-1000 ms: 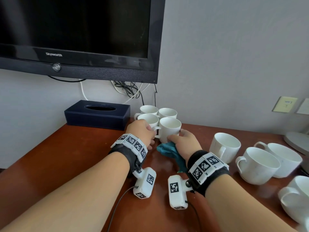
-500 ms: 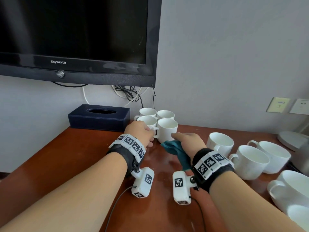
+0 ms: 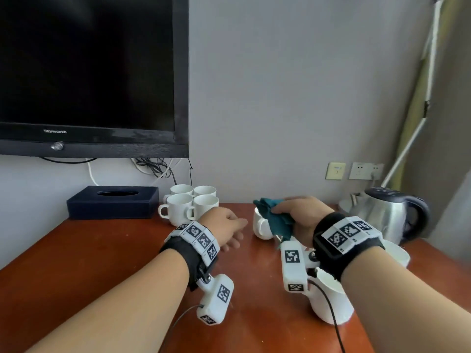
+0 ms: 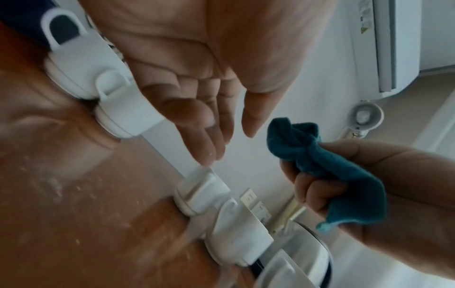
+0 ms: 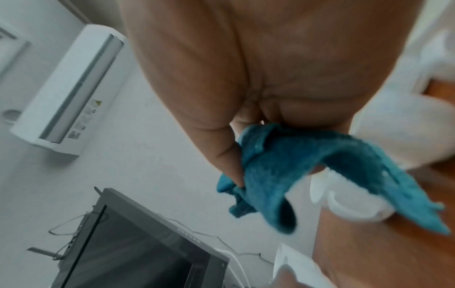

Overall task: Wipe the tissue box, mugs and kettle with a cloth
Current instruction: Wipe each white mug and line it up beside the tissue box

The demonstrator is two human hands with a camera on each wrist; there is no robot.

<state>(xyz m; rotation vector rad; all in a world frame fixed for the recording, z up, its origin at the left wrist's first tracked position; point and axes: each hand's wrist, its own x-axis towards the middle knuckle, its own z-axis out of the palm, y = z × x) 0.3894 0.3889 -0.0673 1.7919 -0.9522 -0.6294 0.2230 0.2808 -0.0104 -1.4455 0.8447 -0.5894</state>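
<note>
My right hand [image 3: 303,212] grips a bunched teal cloth [image 3: 274,216] just above a lone white mug [image 3: 260,226] at the table's middle. The right wrist view shows the cloth [image 5: 307,171] pinched between thumb and fingers, with that mug [image 5: 344,204] beneath it. My left hand [image 3: 229,229] hovers to the left of the mug, fingers [image 4: 209,126] straight and holding nothing. A cluster of white mugs [image 3: 191,205] stands beside the dark blue tissue box [image 3: 112,201] at the back left. The steel kettle [image 3: 390,215] sits at the back right.
More white mugs [image 3: 331,301] stand under and beside my right wrist. A black TV [image 3: 89,72] hangs above the tissue box, with cables [image 3: 153,166] below it. Wall sockets [image 3: 356,170] sit behind the kettle. The wooden table [image 3: 76,263] has bare surface at the front left.
My left hand has let go of the mug in the back cluster and opened. Both hands have moved right, the right one carrying the cloth over the lone mug.
</note>
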